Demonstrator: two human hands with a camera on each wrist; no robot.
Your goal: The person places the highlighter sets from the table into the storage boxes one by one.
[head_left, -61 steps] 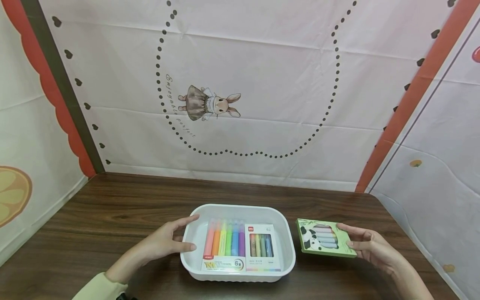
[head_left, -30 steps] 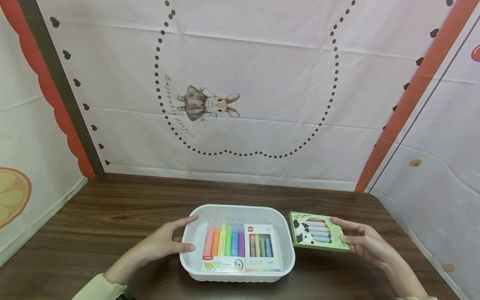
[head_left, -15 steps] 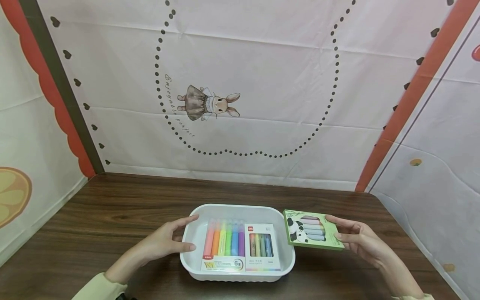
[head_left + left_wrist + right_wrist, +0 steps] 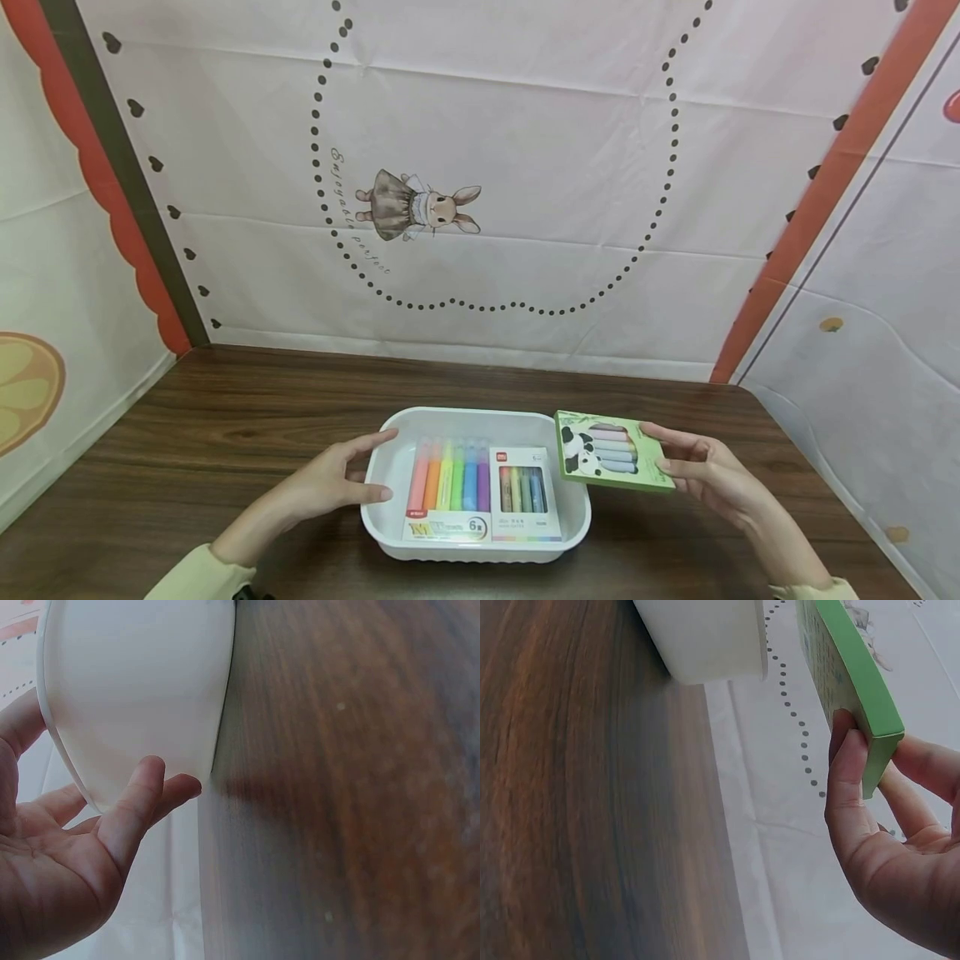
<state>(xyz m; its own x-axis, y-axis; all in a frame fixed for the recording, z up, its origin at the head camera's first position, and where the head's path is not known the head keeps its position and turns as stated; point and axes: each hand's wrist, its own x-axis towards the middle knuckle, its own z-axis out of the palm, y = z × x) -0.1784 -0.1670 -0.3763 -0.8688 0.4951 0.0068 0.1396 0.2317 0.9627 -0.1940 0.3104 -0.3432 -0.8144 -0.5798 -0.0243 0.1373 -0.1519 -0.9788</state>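
A green panda box [image 4: 618,450], its window showing pastel-coloured pens, is pinched at its right end by my right hand [image 4: 705,475]. The box is tilted, and its left end overlaps the right rim of a white plastic basin [image 4: 577,521] in the head view. The right wrist view shows thumb and fingers on opposite faces of the box [image 4: 862,675]. At the basin's left side my left hand [image 4: 322,483] grips the wall, with digits over the rim and others against the outside [image 4: 135,697]. Inside lie a clear pack of rainbow highlighters [image 4: 450,483] and a white windowed box [image 4: 525,525] of coloured sticks.
The basin stands on a dark wooden table [image 4: 285,392] near its front. Behind the table hangs a pale cloth [image 4: 540,167] with a printed rabbit, and similar cloths hang at both sides.
My right hand has carried the panda box leftward and slightly up, from beside the basin to over its right rim. The left hand and basin have stayed in place.
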